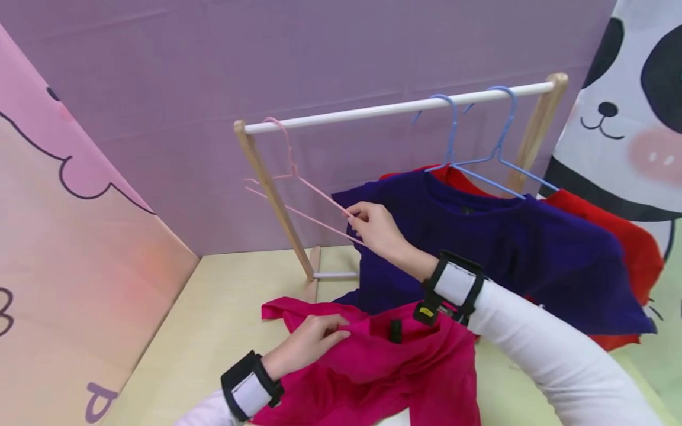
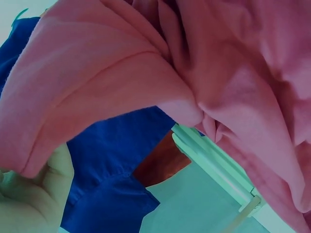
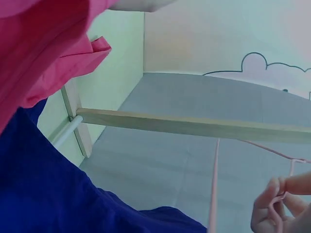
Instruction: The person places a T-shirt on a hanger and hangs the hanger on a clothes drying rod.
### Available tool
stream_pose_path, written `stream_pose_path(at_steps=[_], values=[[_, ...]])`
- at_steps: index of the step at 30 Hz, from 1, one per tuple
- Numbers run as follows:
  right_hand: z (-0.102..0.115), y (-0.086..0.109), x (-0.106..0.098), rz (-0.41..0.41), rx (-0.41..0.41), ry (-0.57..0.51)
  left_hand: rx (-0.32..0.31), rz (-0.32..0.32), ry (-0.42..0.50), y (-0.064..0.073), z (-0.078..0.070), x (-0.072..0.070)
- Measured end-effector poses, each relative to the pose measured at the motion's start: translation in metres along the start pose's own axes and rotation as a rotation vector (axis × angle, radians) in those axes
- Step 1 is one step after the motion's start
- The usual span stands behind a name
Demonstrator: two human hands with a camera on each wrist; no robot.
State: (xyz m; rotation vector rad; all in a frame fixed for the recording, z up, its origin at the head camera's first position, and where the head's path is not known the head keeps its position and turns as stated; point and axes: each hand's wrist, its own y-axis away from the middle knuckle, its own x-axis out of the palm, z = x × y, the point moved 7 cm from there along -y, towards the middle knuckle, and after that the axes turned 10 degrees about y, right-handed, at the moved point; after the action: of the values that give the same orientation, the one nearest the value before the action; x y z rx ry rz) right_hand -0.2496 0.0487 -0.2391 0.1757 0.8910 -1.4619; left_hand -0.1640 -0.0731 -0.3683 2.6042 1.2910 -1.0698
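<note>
My right hand point(image 1: 377, 229) pinches the right shoulder end of a pink hanger point(image 1: 319, 192), whose hook loops over the white rail near its left end. In the right wrist view, finger and thumb of the right hand point(image 3: 282, 206) close round the thin hanger point(image 3: 276, 213). My left hand point(image 1: 311, 344) grips an edge of a bright pink shirt point(image 1: 373, 361), which lies bunched on the table below the rail. Up close in the left wrist view, the shirt's cloth point(image 2: 121, 73) drapes over the left hand point(image 2: 41, 189), hiding part of the fingers.
Blue hangers point(image 1: 452, 133) carry a dark blue T-shirt point(image 1: 479, 254) and a red T-shirt point(image 1: 634, 242) behind it, on the right of the white rail point(image 1: 373, 111). A wooden post point(image 1: 277, 207) stands at the rack's left. Pale table surface point(image 1: 224, 307) shows left of the rack.
</note>
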Motion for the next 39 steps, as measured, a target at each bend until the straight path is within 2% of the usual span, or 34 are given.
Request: stream_pose_path(at_steps=[8,16,24,30,34,39], values=[[-0.002,-0.002,-0.039,-0.114,-0.043,-0.039,0.015,-0.029,-0.004,-0.002,0.003,0.000],[-0.020,0.017,-0.091,-0.197,-0.044,0.070,0.028,-0.074,-0.010,-0.001,0.009,-0.008],[-0.051,0.056,-0.136,-0.225,0.047,0.115,0.015,-0.110,-0.017,-0.001,0.012,-0.015],[-0.077,0.092,-0.159,-0.246,0.118,0.164,0.007,-0.135,-0.011,-0.002,0.016,-0.023],[-0.098,0.117,-0.167,-0.205,0.158,0.211,0.033,-0.165,-0.015,-0.002,0.014,-0.029],[-0.124,0.144,-0.172,-0.099,0.219,0.265,0.041,-0.198,-0.026,0.001,0.014,-0.034]])
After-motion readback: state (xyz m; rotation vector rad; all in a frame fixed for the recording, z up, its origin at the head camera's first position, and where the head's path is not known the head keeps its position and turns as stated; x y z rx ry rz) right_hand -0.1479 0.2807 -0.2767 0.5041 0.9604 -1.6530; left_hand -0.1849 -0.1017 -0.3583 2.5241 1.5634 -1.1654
